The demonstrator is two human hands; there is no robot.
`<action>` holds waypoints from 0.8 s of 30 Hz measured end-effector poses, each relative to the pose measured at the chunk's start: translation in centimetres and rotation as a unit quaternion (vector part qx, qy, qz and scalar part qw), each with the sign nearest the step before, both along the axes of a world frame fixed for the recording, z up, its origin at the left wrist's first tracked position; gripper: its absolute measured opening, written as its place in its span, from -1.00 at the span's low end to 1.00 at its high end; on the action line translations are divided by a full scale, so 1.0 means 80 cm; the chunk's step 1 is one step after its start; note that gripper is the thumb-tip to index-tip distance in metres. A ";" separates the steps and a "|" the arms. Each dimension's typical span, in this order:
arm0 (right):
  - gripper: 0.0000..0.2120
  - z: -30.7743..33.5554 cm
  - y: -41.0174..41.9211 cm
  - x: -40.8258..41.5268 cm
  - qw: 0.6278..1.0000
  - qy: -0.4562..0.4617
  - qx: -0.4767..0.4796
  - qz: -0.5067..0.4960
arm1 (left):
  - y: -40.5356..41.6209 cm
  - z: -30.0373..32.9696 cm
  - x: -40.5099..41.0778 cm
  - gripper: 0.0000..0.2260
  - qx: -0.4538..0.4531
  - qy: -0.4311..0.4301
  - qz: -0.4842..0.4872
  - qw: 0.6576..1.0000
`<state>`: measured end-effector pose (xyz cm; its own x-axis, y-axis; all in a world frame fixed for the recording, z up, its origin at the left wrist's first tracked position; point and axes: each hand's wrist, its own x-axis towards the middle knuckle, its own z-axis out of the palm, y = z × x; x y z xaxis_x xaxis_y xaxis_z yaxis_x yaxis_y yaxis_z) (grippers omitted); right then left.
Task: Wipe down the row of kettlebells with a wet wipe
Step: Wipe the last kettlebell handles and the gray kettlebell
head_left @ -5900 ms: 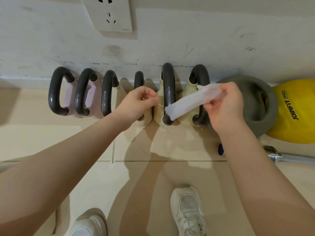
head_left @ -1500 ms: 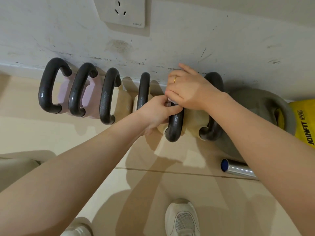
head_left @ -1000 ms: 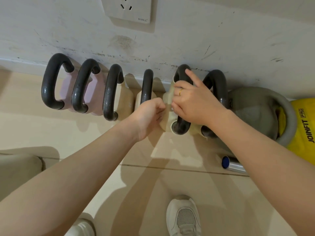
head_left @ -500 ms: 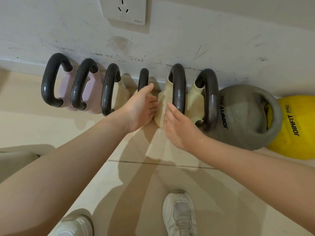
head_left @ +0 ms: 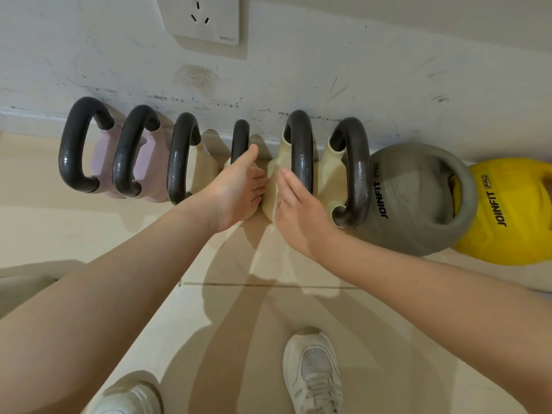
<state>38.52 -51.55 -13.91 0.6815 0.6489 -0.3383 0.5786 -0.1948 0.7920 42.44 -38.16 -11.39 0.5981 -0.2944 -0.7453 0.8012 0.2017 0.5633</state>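
Observation:
Several kettlebells stand in a row along the wall: two pink ones [head_left: 100,156], several cream ones with dark handles, a grey one [head_left: 412,198] and a yellow one [head_left: 513,210]. My left hand [head_left: 239,189] cups the body of the fourth kettlebell [head_left: 240,138] below its handle. My right hand [head_left: 298,216] lies flat, fingers straight, against the left side of the fifth kettlebell [head_left: 280,150]. The wet wipe does not show; it is hidden under my right palm.
A white wall with a socket [head_left: 203,19] rises right behind the row. Beige floor tiles stretch toward me. My two white shoes [head_left: 313,372] stand on the tiles below my arms.
My right hand came off the fifth kettlebell's handle and slid down to the left side of its body. My left hand moved from a pinch to cupping the fourth kettlebell.

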 end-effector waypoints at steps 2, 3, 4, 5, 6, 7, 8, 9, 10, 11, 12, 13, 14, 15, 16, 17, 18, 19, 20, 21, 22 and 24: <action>-0.53 -0.006 0.001 -0.009 1.000 -0.002 -0.010 0.003 | 0.001 -0.001 0.001 -0.31 -0.003 0.003 0.008 1.000; -0.51 -0.014 -0.001 -0.017 0.999 0.003 -0.031 0.010 | 0.001 0.000 0.001 -0.30 -0.008 0.005 0.014 1.000; -0.50 -0.019 -0.006 -0.024 0.999 0.003 -0.044 0.014 | 0.001 0.001 0.002 -0.29 -0.015 0.007 0.021 1.000; -0.50 -0.023 -0.012 -0.026 0.999 -0.001 -0.043 0.012 | 0.000 0.003 0.002 -0.29 -0.021 0.006 0.026 0.999; -0.51 -0.025 -0.018 -0.023 1.000 -0.009 -0.016 0.010 | -0.002 0.003 0.002 -0.29 -0.019 0.001 0.029 0.999; -0.54 -0.024 -0.023 -0.017 0.999 -0.020 0.034 0.005 | -0.003 0.003 0.001 -0.30 -0.013 -0.007 0.033 0.999; -0.55 -0.021 -0.026 -0.012 0.995 -0.034 0.097 -0.004 | -0.004 0.002 0.000 -0.31 -0.006 -0.018 0.036 0.999; -0.54 -0.017 -0.029 -0.009 0.985 -0.046 0.166 -0.019 | -0.005 0.000 -0.001 -0.33 -0.001 -0.026 0.038 0.999; -0.52 -0.018 -0.033 -0.008 0.971 -0.052 0.232 -0.035 | -0.006 -0.003 -0.003 -0.34 0.002 -0.033 0.038 0.999; -0.47 -0.018 -0.037 -0.010 0.957 -0.048 0.279 -0.059 | -0.006 -0.006 -0.004 -0.36 0.005 -0.040 0.036 0.999; -0.42 -0.019 -0.038 -0.015 0.941 -0.038 0.320 -0.100 | -0.005 -0.009 -0.005 -0.38 0.012 -0.048 0.032 0.998; -0.38 -0.023 -0.037 -0.021 0.919 -0.023 0.363 -0.154 | -0.005 -0.011 -0.007 -0.39 0.023 -0.058 0.025 0.998; -0.35 -0.026 -0.032 -0.026 0.884 -0.006 0.419 -0.206 | -0.005 -0.012 -0.008 -0.41 0.039 -0.067 0.015 0.997; -0.34 -0.029 -0.026 -0.029 0.832 0.026 0.493 -0.255 | -0.006 -0.012 -0.009 -0.42 0.056 -0.077 0.003 0.995; -0.35 -0.030 -0.017 -0.029 0.755 0.073 0.577 -0.304 | -0.007 -0.011 -0.010 -0.44 0.070 -0.087 -0.009 0.994; -0.40 -0.027 -0.008 -0.028 0.649 0.137 0.660 -0.353 | -0.009 -0.010 -0.011 -0.46 0.078 -0.096 -0.020 0.992; -0.50 -0.023 0.000 -0.025 0.529 0.196 0.730 -0.386 | -0.011 -0.007 -0.011 -0.48 0.081 -0.100 -0.027 0.991; -0.64 -0.018 0.006 -0.020 0.402 0.240 0.781 -0.413 | -0.014 -0.004 -0.012 -0.50 0.082 -0.103 -0.029 0.991; -0.75 -0.015 0.007 -0.012 0.294 0.266 0.807 -0.437 | -0.018 -0.001 -0.012 -0.53 0.086 -0.105 -0.027 0.990; -0.77 -0.012 0.006 0.000 0.207 0.289 0.810 -0.466 | -0.021 0.001 -0.013 -0.56 0.092 -0.109 -0.023 0.989; -0.68 -0.011 0.003 0.011 0.135 0.316 0.797 -0.497 | -0.024 0.003 -0.015 -0.58 0.097 -0.113 -0.018 0.989; -0.48 -0.009 -0.005 0.026 0.065 0.352 0.763 -0.538 | -0.027 0.005 -0.017 -0.59 0.103 -0.118 -0.013 0.988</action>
<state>40.59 -51.95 -14.65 0.7741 -0.0026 -0.6330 -0.6325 0.0365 -0.7737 41.11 -40.34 -10.99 0.7563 -0.1685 -0.6322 0.6466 0.0455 0.7614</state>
